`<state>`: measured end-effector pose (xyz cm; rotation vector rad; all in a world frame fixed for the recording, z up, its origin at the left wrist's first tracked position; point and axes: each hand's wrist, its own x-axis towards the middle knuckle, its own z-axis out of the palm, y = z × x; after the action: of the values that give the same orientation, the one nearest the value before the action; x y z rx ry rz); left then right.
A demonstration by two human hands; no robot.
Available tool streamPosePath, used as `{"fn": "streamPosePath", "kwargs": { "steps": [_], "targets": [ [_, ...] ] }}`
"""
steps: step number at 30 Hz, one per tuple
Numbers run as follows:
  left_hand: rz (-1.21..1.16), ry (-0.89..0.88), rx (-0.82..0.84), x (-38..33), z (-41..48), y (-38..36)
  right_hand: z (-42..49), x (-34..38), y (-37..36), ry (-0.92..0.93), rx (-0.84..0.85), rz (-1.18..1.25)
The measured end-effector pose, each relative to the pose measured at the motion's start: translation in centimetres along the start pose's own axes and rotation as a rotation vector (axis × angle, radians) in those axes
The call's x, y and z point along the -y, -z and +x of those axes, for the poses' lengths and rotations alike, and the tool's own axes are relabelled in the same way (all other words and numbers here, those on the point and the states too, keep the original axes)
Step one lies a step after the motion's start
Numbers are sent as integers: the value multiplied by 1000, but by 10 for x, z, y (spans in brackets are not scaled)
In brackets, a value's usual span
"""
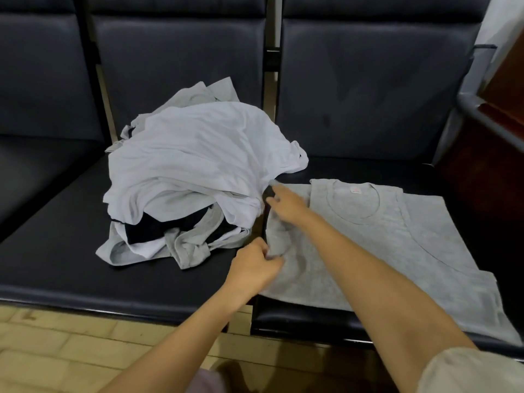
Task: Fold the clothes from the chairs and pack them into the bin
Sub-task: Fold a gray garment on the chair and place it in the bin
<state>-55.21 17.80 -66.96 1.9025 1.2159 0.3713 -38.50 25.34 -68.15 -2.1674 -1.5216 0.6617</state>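
Note:
A grey T-shirt (pixel 397 251) lies spread flat on the right seat, its collar toward the backrest. My left hand (pixel 255 268) pinches the shirt's left edge near the gap between the seats. My right hand (pixel 286 202) reaches across to the shirt's upper left corner by the sleeve, its fingers curled at the cloth; its grip is blurred. A loose pile of clothes (pixel 192 177) sits on the middle seat, a white shirt on top, grey and black pieces under it.
Dark padded chairs (pixel 56 251) stand in a row with metal frames between them. A dark wooden piece of furniture (pixel 499 114) stands at the far right. Pale tiled floor (pixel 71 350) lies in front of the seats. No bin is in view.

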Motion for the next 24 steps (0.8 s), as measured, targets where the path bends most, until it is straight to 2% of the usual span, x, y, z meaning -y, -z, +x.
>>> {"fn": "streamPosePath", "kwargs": {
  "steps": [3,7,11,13,15,18,20,22,24],
  "targets": [
    [-175,-99,-40,-18,-8,-5,-18,-10,36,34,-144,247],
    [-282,-229,-31,-54,-18,-30,-33,-42,82,10,-235,149],
    [-230,-268,182,-80,-26,-65,-44,-84,108,-96,-106,-3],
    [-96,-330,274,-87,-29,-81,-47,-101,112,-151,-11,-173],
    [108,-428,209,-89,-28,-91,-50,-109,110,-161,-12,-280],
    [407,-524,85,-80,-22,-97,-60,-106,98,0,-113,-362],
    [594,-459,182,-70,-21,-97,-65,-100,84,60,-71,-373],
    [692,-347,343,-62,-20,-95,-66,-97,71,16,28,-372],
    [747,-285,424,-55,-17,-90,-62,-93,61,-10,74,-370]
  ]
}}
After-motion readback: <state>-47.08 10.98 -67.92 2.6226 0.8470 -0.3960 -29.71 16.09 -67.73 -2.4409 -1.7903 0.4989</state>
